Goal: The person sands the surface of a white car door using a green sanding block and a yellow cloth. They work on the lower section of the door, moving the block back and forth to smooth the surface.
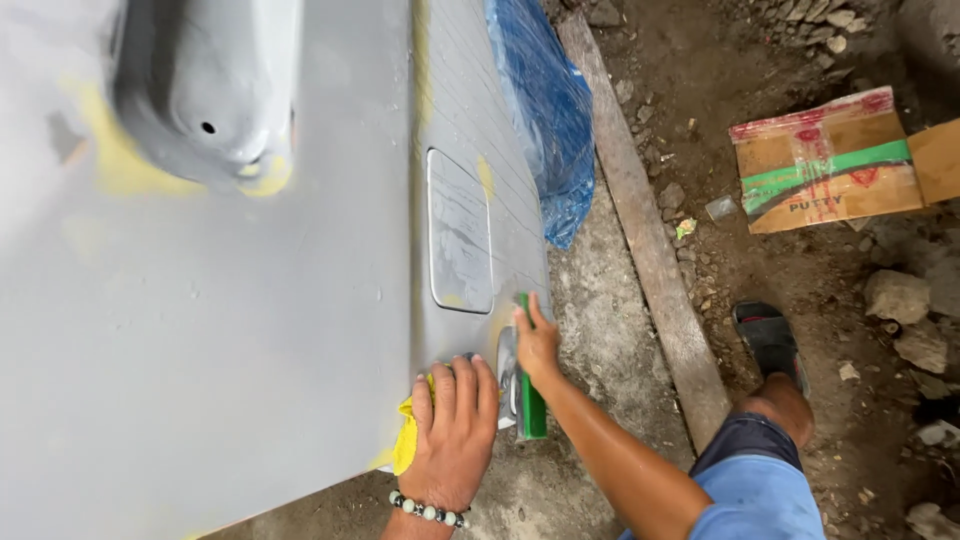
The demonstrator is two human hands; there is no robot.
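A grey primed car body panel (200, 330) fills the left half of the view, with yellow filler patches and a rectangular flap (460, 235). My left hand (452, 435), with a bead bracelet at the wrist, presses a yellow cloth (405, 440) flat against the panel's lower edge. Just to its right, my right hand (536, 345) holds a long green block (530, 395) upright against the same edge of the panel. The two hands are nearly touching.
Blue plastic sheeting (545, 110) hangs behind the panel. A wooden plank (650, 240) lies across the dirt and concrete ground. A cardboard box (830, 160) sits at the upper right, with stones around it. My knee and sandalled foot (770, 340) are at the lower right.
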